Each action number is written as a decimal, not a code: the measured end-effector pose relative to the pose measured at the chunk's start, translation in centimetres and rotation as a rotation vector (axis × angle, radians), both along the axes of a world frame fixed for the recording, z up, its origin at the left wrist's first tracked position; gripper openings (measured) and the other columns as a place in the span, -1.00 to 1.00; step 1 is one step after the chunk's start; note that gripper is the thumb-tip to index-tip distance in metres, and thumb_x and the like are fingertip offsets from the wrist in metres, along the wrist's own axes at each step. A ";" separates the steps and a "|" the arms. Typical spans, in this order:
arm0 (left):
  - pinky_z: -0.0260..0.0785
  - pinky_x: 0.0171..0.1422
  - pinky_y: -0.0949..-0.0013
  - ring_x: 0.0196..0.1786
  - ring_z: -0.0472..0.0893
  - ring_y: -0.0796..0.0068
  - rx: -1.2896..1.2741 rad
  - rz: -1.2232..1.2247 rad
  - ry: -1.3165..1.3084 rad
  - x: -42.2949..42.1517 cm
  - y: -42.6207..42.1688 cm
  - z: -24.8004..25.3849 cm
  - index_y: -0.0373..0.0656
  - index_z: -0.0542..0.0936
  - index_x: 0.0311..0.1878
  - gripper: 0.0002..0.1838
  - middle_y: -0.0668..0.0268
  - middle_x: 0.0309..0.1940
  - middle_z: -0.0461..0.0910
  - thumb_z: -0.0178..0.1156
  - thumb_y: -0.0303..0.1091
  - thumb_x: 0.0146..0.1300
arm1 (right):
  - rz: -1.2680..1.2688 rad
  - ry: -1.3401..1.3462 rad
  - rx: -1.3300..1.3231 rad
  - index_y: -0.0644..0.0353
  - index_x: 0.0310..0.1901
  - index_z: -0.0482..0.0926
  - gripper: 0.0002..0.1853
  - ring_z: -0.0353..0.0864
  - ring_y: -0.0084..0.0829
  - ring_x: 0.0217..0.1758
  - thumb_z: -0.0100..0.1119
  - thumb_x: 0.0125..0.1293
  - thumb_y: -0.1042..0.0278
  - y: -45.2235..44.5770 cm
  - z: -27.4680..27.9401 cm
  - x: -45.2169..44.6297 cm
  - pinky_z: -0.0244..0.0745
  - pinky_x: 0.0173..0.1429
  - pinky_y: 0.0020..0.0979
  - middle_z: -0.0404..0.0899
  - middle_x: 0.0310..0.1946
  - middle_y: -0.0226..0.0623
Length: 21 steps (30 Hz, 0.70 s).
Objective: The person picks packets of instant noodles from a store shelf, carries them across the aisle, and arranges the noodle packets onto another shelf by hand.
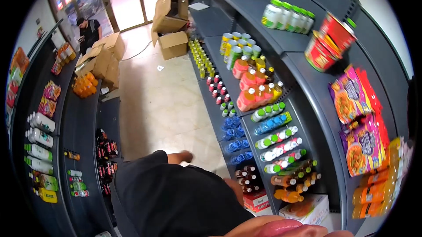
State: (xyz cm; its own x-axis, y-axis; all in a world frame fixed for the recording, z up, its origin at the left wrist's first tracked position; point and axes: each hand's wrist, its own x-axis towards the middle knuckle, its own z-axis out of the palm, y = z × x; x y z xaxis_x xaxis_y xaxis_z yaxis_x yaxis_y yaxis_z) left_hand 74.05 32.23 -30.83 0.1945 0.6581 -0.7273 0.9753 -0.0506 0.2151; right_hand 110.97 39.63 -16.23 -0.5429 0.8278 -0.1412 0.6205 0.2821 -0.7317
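Observation:
Past the front of my black shirt (pixel 184 197), my left hand (pixel 186 156) shows small and dark above the tiled floor. Its fingers are too blurred to read, and a small white patch lies just below it. My right hand (pixel 236 188) is partly covered by the shirt. It is nearest to the dark bottles (pixel 246 179) with white caps and the red box (pixel 256 201) on the lower right shelf. Whether it touches them I cannot tell, as its fingers are hidden.
Grey shelves with bottles, cans (pixel 234 57), noodle packs (pixel 349 96) and red noodle tubs (pixel 327 43) line the right. More shelves hold white bottles (pixel 40 137) on the left. Cardboard boxes (pixel 172 44) stand along the aisle (pixel 162 101). Another person (pixel 89 32) is near the glass doors.

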 end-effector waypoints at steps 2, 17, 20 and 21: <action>0.52 0.22 -0.05 0.17 0.68 0.04 -0.152 0.627 0.095 -7.9 -8.4 -2.2 -0.16 0.77 0.00 -0.61 0.09 0.06 0.75 0.25 -0.06 0.33 | 0.129 -0.068 -0.177 0.23 -0.20 0.62 -0.66 0.70 -0.11 -0.24 0.36 0.34 0.07 -2.9 -2.4 -0.8 0.54 -0.12 -0.19 0.69 -0.34 -0.09; 0.56 0.20 0.10 0.05 0.72 0.02 0.235 1.442 -0.531 -10.5 -14.6 -3.9 -0.09 0.78 -0.02 -0.62 0.08 -0.03 0.78 0.22 -0.05 0.28 | 0.407 -0.371 -0.512 0.33 -0.23 0.67 -0.75 0.68 -0.37 -0.33 0.27 0.39 0.26 12.1 -19.0 -13.9 0.60 -0.18 -0.27 0.70 -0.44 -0.22; 0.59 0.06 0.11 -0.02 0.75 0.28 0.064 1.232 -1.002 -10.0 -13.5 -5.9 -0.06 0.79 0.02 -0.67 0.20 -0.12 0.80 0.29 -0.21 0.23 | 0.778 -0.429 -0.453 0.33 -0.25 0.68 -0.75 0.68 -0.38 -0.36 0.23 0.40 0.26 15.0 -23.9 -18.9 0.61 -0.25 -0.26 0.68 -0.46 -0.22; 0.59 0.06 0.10 -0.02 0.75 0.24 0.092 1.393 -0.920 -11.1 -14.0 -6.9 -0.07 0.79 0.00 -0.67 0.17 -0.09 0.80 0.25 -0.22 0.23 | 0.743 -0.463 -0.488 0.32 -0.25 0.68 -0.75 0.67 -0.38 -0.36 0.23 0.40 0.26 15.2 -22.3 -22.3 0.61 -0.25 -0.26 0.68 -0.46 -0.23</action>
State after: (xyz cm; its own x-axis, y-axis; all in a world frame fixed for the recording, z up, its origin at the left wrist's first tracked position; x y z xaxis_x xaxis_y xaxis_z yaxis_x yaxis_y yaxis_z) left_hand 63.00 18.26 -37.73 -0.2253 0.7146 -0.6622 -0.1582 0.6438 0.7486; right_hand 88.67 54.79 -38.49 -0.7046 0.0957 -0.7031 0.6615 0.4473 -0.6020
